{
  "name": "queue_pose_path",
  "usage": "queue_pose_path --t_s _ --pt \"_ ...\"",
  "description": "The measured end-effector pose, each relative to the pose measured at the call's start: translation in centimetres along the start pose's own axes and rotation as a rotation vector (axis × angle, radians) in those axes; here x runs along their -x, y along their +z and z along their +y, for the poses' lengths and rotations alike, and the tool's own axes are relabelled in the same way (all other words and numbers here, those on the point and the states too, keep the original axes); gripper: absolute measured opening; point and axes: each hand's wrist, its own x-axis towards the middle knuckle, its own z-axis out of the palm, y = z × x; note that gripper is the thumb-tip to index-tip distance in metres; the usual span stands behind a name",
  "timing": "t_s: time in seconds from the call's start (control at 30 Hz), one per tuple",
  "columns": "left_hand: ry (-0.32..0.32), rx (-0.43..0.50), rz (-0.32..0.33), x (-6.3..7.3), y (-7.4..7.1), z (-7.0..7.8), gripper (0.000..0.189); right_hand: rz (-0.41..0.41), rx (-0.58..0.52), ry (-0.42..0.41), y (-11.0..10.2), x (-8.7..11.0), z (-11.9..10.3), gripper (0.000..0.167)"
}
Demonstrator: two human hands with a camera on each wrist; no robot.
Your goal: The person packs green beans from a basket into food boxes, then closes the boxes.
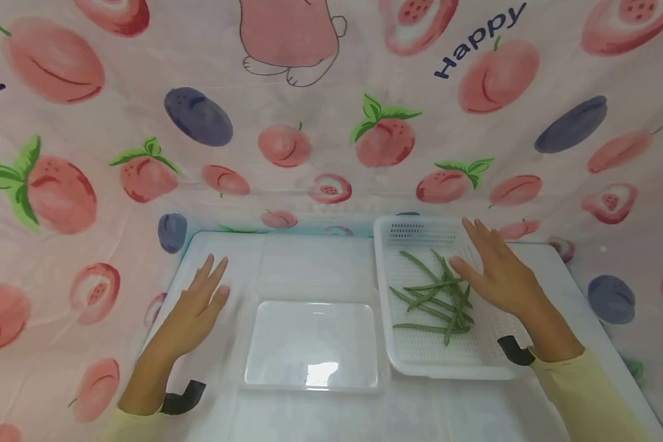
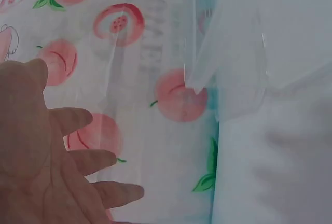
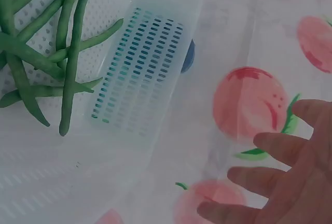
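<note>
Several green beans [image 1: 442,298] lie in a loose, crossing pile inside a white perforated plastic basket [image 1: 447,371] at the right of the table. Over the basket's right side hovers my right hand [image 1: 500,276], fingers extended and holding nothing. To the basket's left stands a clear plastic container [image 1: 312,344], its transparent lid [image 1: 315,264] spread out behind it. My left hand [image 1: 196,310] is held left of the container, fingers straight, touching nothing. In the right wrist view the beans [image 3: 72,53] show beside the slotted basket wall [image 3: 140,58].
A white table [image 1: 309,417] carries the basket and container. Behind and around it hangs a pink cloth [image 1: 331,135] printed with peaches, plums and the word Happy. Black bands [image 1: 183,398] circle both wrists. Light reflects off the container's bottom.
</note>
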Motion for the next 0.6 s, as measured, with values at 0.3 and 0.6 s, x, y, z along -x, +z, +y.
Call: queue_pose_path --t_s 0.3,0.6 --pt "-0.066 0.19 0.015 1.5 2.3 -0.6 0.061 -0.05 -0.178 -0.068 0.7 -3.5 0.8 0.081" --pt "-0.262 0.505 -0.064 2.7 4.5 -0.7 0.066 -0.158 -0.315 -0.037 2.5 -5.9 2.1 0.072"
